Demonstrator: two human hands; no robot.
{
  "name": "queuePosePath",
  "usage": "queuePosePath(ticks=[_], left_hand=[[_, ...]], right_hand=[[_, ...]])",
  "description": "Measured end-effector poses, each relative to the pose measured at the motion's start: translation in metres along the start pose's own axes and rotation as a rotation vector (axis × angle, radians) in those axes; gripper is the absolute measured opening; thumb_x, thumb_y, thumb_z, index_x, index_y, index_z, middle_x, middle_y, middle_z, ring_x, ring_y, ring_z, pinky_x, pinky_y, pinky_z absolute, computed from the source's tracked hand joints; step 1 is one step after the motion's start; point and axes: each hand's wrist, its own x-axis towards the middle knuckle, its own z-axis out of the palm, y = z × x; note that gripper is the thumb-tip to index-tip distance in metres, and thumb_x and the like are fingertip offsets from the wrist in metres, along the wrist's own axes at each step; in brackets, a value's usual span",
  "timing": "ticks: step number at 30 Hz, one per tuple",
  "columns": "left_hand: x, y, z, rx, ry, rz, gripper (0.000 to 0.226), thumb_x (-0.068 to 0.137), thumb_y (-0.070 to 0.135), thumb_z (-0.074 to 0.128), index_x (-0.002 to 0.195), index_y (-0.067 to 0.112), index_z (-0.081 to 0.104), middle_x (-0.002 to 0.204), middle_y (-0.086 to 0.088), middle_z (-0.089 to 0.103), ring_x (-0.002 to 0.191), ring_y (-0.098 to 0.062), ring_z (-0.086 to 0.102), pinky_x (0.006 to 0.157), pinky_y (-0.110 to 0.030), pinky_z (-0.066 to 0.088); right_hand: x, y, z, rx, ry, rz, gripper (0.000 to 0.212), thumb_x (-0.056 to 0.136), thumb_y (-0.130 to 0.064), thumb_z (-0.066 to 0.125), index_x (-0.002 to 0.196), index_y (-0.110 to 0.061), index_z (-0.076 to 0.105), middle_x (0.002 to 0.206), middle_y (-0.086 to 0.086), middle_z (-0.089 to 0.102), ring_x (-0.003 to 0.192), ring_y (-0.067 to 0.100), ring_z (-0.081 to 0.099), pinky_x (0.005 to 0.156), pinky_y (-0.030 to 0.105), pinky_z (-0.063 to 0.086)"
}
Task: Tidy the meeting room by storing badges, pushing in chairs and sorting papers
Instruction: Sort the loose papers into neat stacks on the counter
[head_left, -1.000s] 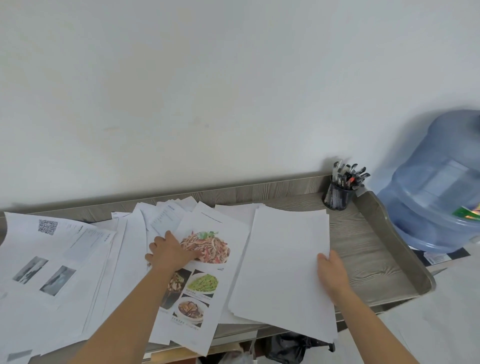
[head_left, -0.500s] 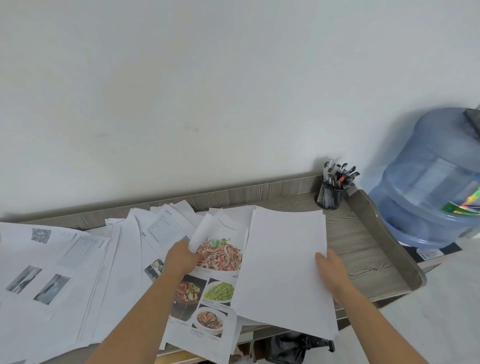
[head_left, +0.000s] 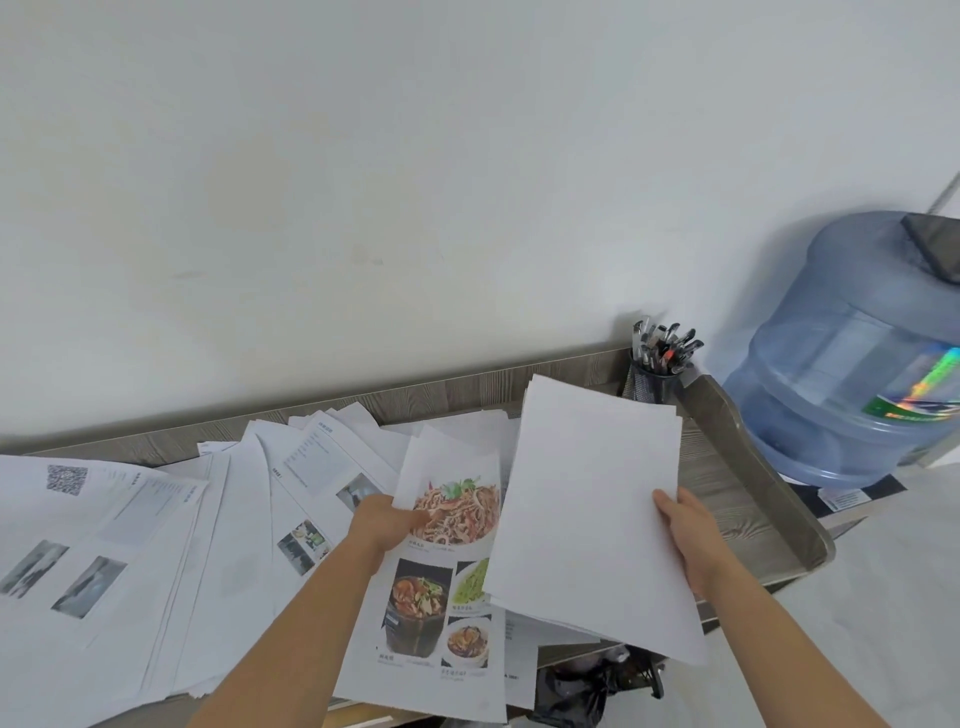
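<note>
Papers all over my feed: loose printed sheets (head_left: 234, 519) fan out, overlapping, across the grey wood-grain desk (head_left: 737, 499). Left hand (head_left: 382, 522) pinches the left edge of the food menu sheet (head_left: 441, 597), thumb on top by the noodle photo, its upper half lifted off the pile. Four dish photos show, but the captions are too small for me to read.

Right hand (head_left: 685, 530) grips the right edge of the stack of blank white sheets (head_left: 587, 509), thumb on top (other fingers hidden beneath). The stack overlaps the menu's right side.

Far left lies a QR-code sheet (head_left: 67, 478), its text unreadable. A black mesh pen cup (head_left: 649, 384) stands in the desk's back right corner, and a blue water jug (head_left: 841, 364) stands beside it, the lettering on its holographic label blurred.
</note>
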Motion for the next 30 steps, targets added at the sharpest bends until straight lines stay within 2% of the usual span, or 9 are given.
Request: queuePosePath(ticks=[5,10,13,16,19,21,24,27,30], left_hand=[[0.001,0.004,0.003,-0.155,0.013,-0.021,0.036,0.084,0.025,0.079,0.108,0.001,0.066,0.100,-0.017,0.070,0.086,-0.033,0.068,0.073,-0.037,0.057],[-0.009,0.004,0.013,-0.253,-0.013,-0.029,0.045,0.095,0.038,0.064,0.123,0.003,0.060,0.108,-0.014,0.069,0.084,-0.030,0.068,0.060,-0.034,0.055],[-0.010,0.005,0.017,-0.244,-0.032,-0.035,0.060,0.098,0.058,0.044,0.134,0.010,0.053,0.128,-0.014,0.063,0.107,-0.032,0.064,0.087,-0.046,0.056],[-0.021,0.009,0.015,-0.437,-0.159,-0.056,0.066,0.096,0.070,0.026,0.119,0.021,0.063,0.115,-0.008,0.070,0.103,-0.027,0.066,0.080,-0.040,0.055],[-0.021,0.003,0.012,-0.559,-0.258,-0.025,0.081,0.082,0.084,0.039,0.138,0.026,0.053,0.140,0.006,0.056,0.127,-0.020,0.055,0.110,-0.043,0.041],[-0.019,-0.001,0.014,-0.543,-0.250,-0.004,0.078,0.079,0.073,0.064,0.136,0.022,0.054,0.137,0.010,0.057,0.125,-0.016,0.055,0.109,-0.038,0.039],[-0.016,-0.009,0.021,-0.516,-0.200,0.049,0.057,0.077,0.031,0.085,0.124,0.008,0.061,0.112,-0.004,0.073,0.098,-0.025,0.072,0.084,-0.041,0.057],[-0.014,-0.012,0.027,-0.471,-0.118,0.058,0.057,0.072,0.024,0.085,0.120,0.009,0.059,0.112,-0.011,0.071,0.095,-0.031,0.071,0.083,-0.050,0.059],[-0.017,-0.008,0.033,-0.324,0.013,0.110,0.035,0.087,0.015,0.072,0.115,0.010,0.053,0.113,-0.008,0.064,0.098,-0.026,0.065,0.079,-0.040,0.057]], right_hand=[[-0.012,-0.022,-0.013,0.157,-0.052,-0.048,0.020,0.105,-0.020,0.048,0.117,-0.016,0.063,0.110,0.010,0.074,0.093,0.032,0.069,0.086,0.048,0.056],[-0.027,-0.042,-0.007,0.247,-0.183,-0.071,0.022,0.103,-0.019,0.049,0.118,-0.019,0.066,0.109,0.006,0.076,0.088,0.024,0.072,0.073,0.039,0.062],[-0.028,-0.046,0.010,0.211,-0.263,-0.076,0.023,0.103,-0.015,0.048,0.118,-0.015,0.065,0.109,0.008,0.075,0.089,0.023,0.073,0.072,0.035,0.062],[-0.023,-0.041,0.039,0.025,-0.282,-0.129,0.023,0.104,-0.009,0.045,0.116,-0.010,0.064,0.102,0.007,0.077,0.085,0.020,0.073,0.073,0.034,0.060],[-0.013,-0.024,0.072,-0.273,-0.248,-0.196,0.025,0.103,-0.007,0.044,0.114,-0.011,0.065,0.110,0.008,0.074,0.096,0.024,0.069,0.087,0.038,0.055],[-0.002,-0.005,0.091,-0.525,-0.251,-0.241,0.026,0.102,-0.014,0.043,0.118,-0.013,0.064,0.116,0.007,0.069,0.110,0.027,0.064,0.094,0.037,0.051],[0.000,0.007,0.108,-0.740,-0.298,-0.248,0.030,0.104,-0.031,0.045,0.124,-0.011,0.056,0.117,-0.001,0.061,0.112,0.021,0.056,0.090,0.030,0.043],[-0.002,0.005,0.111,-0.821,-0.223,-0.239,0.032,0.102,-0.040,0.046,0.116,-0.015,0.061,0.120,0.003,0.058,0.118,0.025,0.052,0.095,0.033,0.043],[0.003,0.002,0.111,-0.931,-0.016,-0.216,0.039,0.096,-0.038,0.051,0.125,-0.014,0.061,0.132,0.012,0.051,0.126,0.031,0.042,0.105,0.039,0.038]])
